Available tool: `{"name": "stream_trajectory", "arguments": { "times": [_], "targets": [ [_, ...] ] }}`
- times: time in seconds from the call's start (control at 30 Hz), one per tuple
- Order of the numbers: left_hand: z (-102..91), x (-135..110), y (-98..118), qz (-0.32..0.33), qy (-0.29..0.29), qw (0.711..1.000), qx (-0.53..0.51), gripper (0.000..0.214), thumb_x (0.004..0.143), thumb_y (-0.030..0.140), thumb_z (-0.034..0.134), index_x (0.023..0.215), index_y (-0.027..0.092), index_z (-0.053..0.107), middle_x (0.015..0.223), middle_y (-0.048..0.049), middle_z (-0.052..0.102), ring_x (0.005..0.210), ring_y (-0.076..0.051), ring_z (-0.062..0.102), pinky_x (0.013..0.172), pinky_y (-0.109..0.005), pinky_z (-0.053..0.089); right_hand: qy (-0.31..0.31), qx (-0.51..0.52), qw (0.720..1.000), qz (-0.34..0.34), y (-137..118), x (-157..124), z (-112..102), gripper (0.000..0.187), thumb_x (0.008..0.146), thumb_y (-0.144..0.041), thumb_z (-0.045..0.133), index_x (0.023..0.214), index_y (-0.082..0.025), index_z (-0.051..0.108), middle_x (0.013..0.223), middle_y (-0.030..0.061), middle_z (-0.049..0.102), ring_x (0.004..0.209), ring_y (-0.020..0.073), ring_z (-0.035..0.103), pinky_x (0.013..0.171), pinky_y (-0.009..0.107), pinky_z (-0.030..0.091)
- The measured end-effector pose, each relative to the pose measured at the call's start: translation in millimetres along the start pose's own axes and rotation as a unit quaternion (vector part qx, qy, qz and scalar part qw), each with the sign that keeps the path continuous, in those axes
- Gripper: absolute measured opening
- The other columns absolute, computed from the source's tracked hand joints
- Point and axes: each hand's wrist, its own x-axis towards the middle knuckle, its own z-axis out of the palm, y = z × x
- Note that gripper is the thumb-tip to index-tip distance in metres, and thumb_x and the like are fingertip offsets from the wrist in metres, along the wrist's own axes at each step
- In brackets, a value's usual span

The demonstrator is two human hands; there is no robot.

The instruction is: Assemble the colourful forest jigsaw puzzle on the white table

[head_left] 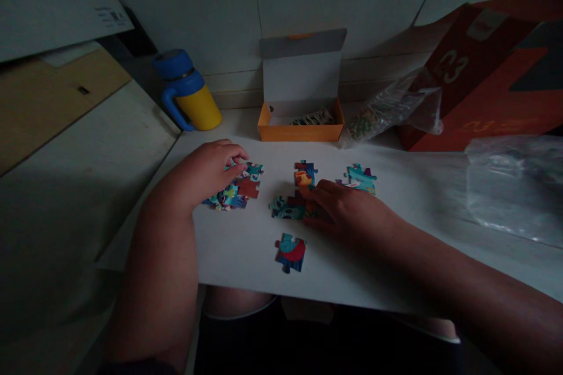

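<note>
My left hand [215, 170] rests over a heap of jigsaw puzzle pieces [231, 194] on the left, its thumb and fingers loosely bent with a gap between them. In the middle, my right hand [341, 205] has its fingertips closed on a puzzle piece, which they partly cover. That piece adjoins a teal and dark piece [287, 208] and an orange-and-blue piece [305, 174]. A loose piece with a red shape [292, 252] lies nearer the front edge. Beyond my right hand are teal pieces [361, 179], partly hidden by it.
An open orange box [301, 133] with pieces inside stands at the back, beside a blue and yellow flask [197, 105]. A clear bag [387, 111] leans by a large red box [484, 82]. Clear plastic [514, 187] lies at right; a carton [57, 99] borders the left.
</note>
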Motion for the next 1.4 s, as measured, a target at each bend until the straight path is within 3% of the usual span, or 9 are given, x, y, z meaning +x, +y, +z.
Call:
{"name": "stream_trajectory", "arguments": {
  "times": [0.17, 0.27, 0.37, 0.63, 0.83, 1.07, 1.4],
  "targets": [
    [8.3, 2, -19, -0.022, -0.061, 0.998, -0.021, 0.051, 0.081, 0.054, 0.083, 0.118, 0.02, 0.074, 0.115, -0.0074, 0.067, 0.105, -0.027, 0.065, 0.093, -0.035, 0.05, 0.008, -0.016, 1.0, -0.004, 0, -1, 1, 0.046, 0.1, -0.037, 0.065, 0.143, -0.023, 0.066, 0.117, 0.0135, 0.074, 0.094, 0.0264, 0.073, 0.076, 0.038, 0.056],
    [17.9, 5, -15, 0.0, -0.103, 0.994, -0.022, 0.054, 0.071, 0.052, 0.089, 0.113, 0.021, 0.075, 0.113, -0.0065, 0.066, 0.104, -0.028, 0.066, 0.091, -0.034, 0.05, 0.005, -0.022, 1.0, -0.002, 0, -1, 0, 0.046, 0.099, -0.037, 0.066, 0.142, -0.022, 0.066, 0.119, 0.0136, 0.074, 0.097, 0.0266, 0.073, 0.078, 0.037, 0.056],
    [21.4, 6, -8, 0.009, -0.106, 0.994, -0.018, 0.046, 0.069, 0.045, 0.09, 0.105, 0.02, 0.074, 0.111, -0.0065, 0.065, 0.103, -0.027, 0.066, 0.09, -0.034, 0.05, -0.005, -0.019, 1.0, 0.007, -1, 0, -1, 0.044, 0.099, -0.036, 0.067, 0.141, -0.022, 0.067, 0.121, 0.0131, 0.074, 0.098, 0.0267, 0.074, 0.079, 0.037, 0.056],
    [11.4, 4, 9, -0.038, -0.093, 0.988, -0.121, 0.017, 0.092, 0.036, 0.069, 0.1, 0.022, 0.069, 0.089, -0.0021, 0.073, 0.081, -0.02, 0.068, 0.071, -0.031, 0.047, -0.013, -0.009, 1.0, 0.01, -2, 0, -3, 0.045, 0.1, -0.035, 0.067, 0.143, -0.024, 0.067, 0.12, 0.0131, 0.073, 0.1, 0.0277, 0.073, 0.08, 0.038, 0.056],
    [32.2, 14, 15, -0.05, -0.071, 0.958, -0.273, 0.024, 0.092, 0.037, 0.069, 0.111, 0.023, 0.071, 0.092, -0.0034, 0.078, 0.083, -0.021, 0.073, 0.073, -0.033, 0.056, -0.002, -0.002, 1.0, 0.0, -1, -1, -2, 0.045, 0.099, -0.035, 0.066, 0.142, -0.023, 0.066, 0.118, 0.0132, 0.073, 0.098, 0.0274, 0.072, 0.078, 0.038, 0.055],
    [55.1, 25, 19, -0.037, -0.06, 0.945, -0.318, 0.028, 0.09, 0.032, 0.068, 0.115, 0.022, 0.07, 0.101, -0.0048, 0.077, 0.096, -0.021, 0.073, 0.085, -0.035, 0.058, 0.004, -0.011, 1.0, -0.004, 0, -1, -1, 0.046, 0.096, -0.033, 0.069, 0.14, -0.02, 0.067, 0.117, 0.0127, 0.073, 0.095, 0.0256, 0.072, 0.074, 0.036, 0.053],
    [47.3, 21, 28, -0.036, -0.114, 0.928, -0.353, 0.034, 0.092, 0.028, 0.065, 0.126, 0.024, 0.064, 0.099, -0.004, 0.075, 0.094, -0.019, 0.073, 0.085, -0.034, 0.058, -0.02, -0.017, 1.0, 0.006, -3, 0, -5, 0.047, 0.098, -0.034, 0.066, 0.142, -0.018, 0.064, 0.12, 0.0137, 0.072, 0.095, 0.0269, 0.073, 0.075, 0.036, 0.052]
  ]
}}
